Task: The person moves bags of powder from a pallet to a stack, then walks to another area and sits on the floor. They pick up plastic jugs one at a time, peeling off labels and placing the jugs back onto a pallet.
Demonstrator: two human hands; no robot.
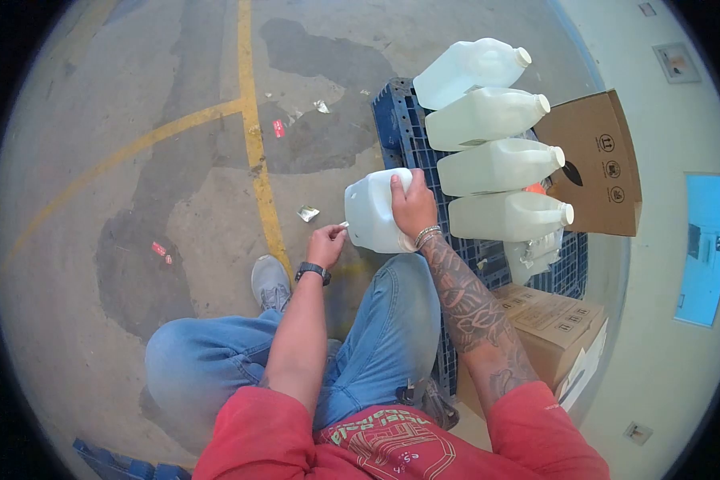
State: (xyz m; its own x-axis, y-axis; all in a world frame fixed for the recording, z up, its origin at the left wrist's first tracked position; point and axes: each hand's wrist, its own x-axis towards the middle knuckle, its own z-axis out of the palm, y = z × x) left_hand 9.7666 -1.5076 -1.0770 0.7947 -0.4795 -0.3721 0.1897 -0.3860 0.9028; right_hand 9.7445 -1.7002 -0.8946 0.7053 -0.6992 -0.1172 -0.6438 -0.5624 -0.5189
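A white plastic jug (369,210) is held tilted above my knee, its flat base turned to the left. My right hand (414,206) grips it at the handle side, with the thumb over its upper edge; the cap is not visible. At the jug's lower left edge, my left hand (326,245) is closed in a pinch on a small whitish scrap (344,225) that meets or nearly meets the plastic. Just right of my right hand, several similar capped jugs (500,167) stand in a row on a blue plastic pallet (390,120).
An upright cardboard flap (592,160) rises behind the jugs. A closed cardboard box (548,320) sits near my right elbow. Crumpled foil (308,214) and red scraps (278,129) lie on the concrete floor, which is crossed by a yellow line (256,152). A wall runs along the right.
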